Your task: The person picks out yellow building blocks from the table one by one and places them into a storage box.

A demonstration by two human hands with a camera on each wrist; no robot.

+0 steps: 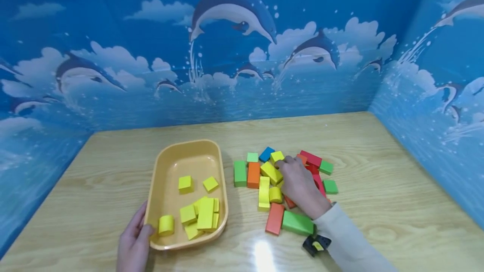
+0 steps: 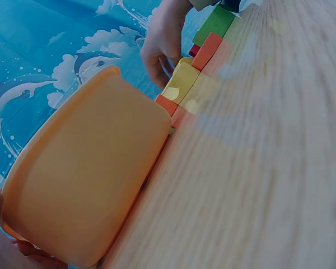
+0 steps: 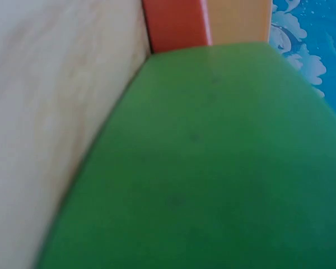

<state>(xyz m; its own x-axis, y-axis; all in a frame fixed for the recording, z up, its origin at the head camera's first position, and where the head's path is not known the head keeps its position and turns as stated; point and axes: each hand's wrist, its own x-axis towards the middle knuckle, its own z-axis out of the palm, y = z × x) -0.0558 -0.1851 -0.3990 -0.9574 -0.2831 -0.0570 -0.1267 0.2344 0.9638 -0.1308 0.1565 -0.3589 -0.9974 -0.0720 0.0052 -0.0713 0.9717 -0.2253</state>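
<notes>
My left hand (image 1: 132,240) grips the near-left rim of a tan plastic tub (image 1: 196,163), thumb over the edge. Several yellow blocks (image 1: 206,213) lie in the tub, mostly in its near right corner, with a yellow cylinder (image 1: 166,225) at near left. My right hand (image 1: 302,186) reaches down into a pile of coloured blocks, fingertips at a yellow cube (image 1: 277,156); whether they pinch it is hidden. Left of that hand lie a yellow arch block (image 1: 264,194) and another yellow cylinder (image 1: 275,195). A green block (image 3: 201,157) fills the right wrist view.
Around the right hand lie red (image 1: 311,158), orange (image 1: 253,175), green (image 1: 240,173) and blue (image 1: 266,154) blocks. A black wrist device (image 1: 316,244) sits by the right cuff. Dolphin-printed walls (image 1: 234,53) bound the wooden table (image 1: 124,158) at its back and sides.
</notes>
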